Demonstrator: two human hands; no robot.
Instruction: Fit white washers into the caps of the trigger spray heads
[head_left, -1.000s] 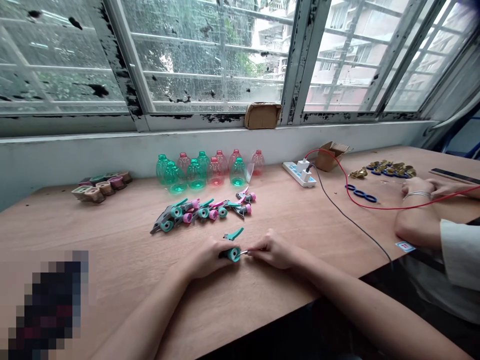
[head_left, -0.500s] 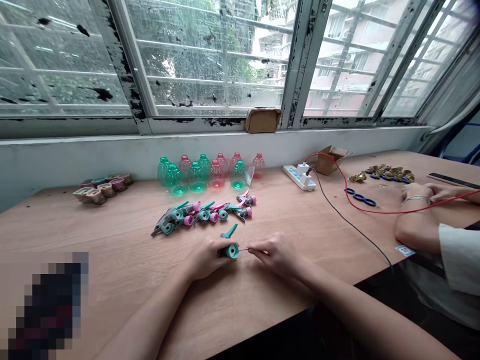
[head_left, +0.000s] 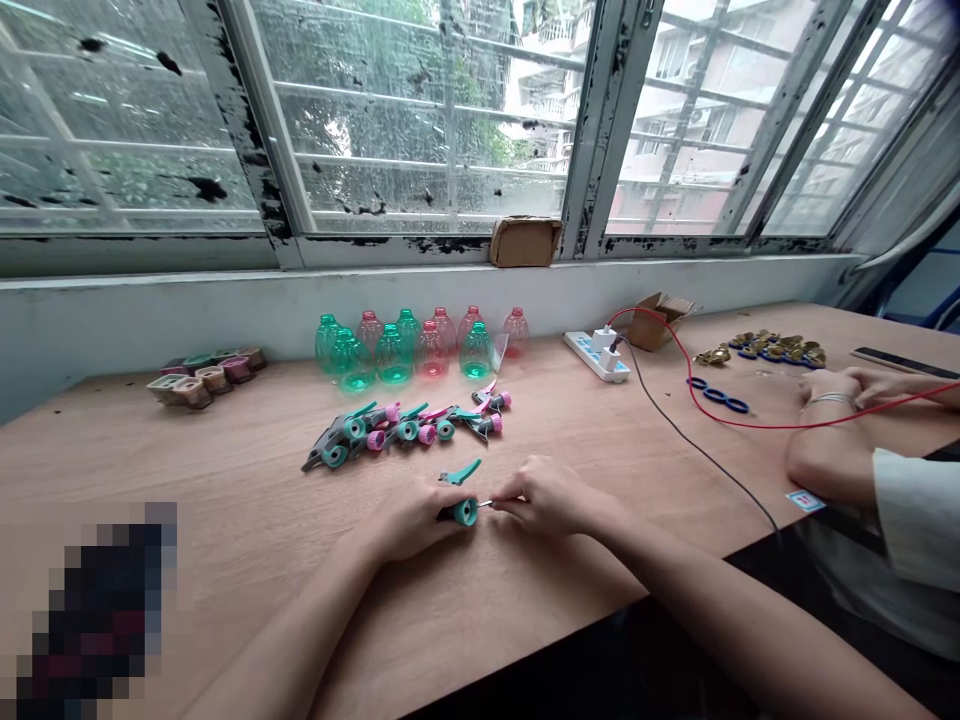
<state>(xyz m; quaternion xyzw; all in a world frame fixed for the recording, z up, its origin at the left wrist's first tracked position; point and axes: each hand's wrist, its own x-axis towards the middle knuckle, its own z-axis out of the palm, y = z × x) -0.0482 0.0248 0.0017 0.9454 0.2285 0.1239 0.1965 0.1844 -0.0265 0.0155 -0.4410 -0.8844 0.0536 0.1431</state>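
As the left hand (head_left: 409, 522) curls around a teal spray head (head_left: 464, 511) near the front edge of the worktop (head_left: 247, 470), trigger angled toward the far edge, the right hand (head_left: 546, 497) pinches a thin metal pin (head_left: 485, 504) just beside its round cap.

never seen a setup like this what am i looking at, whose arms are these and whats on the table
There's no machine here. This view comes from a camera worn on a person's head, looking forward and down, so the two forearms rising from the bottom are that person's own. Their left hand grips a teal plastic sprayer head, and their right hand pinches a thin metal pin at its end. On the wooden table lie more sprayer heads, a group of green and red tinted plastic bottles and a power strip. At the right, a co-worker's hands rest near blue rings and brass fittings.
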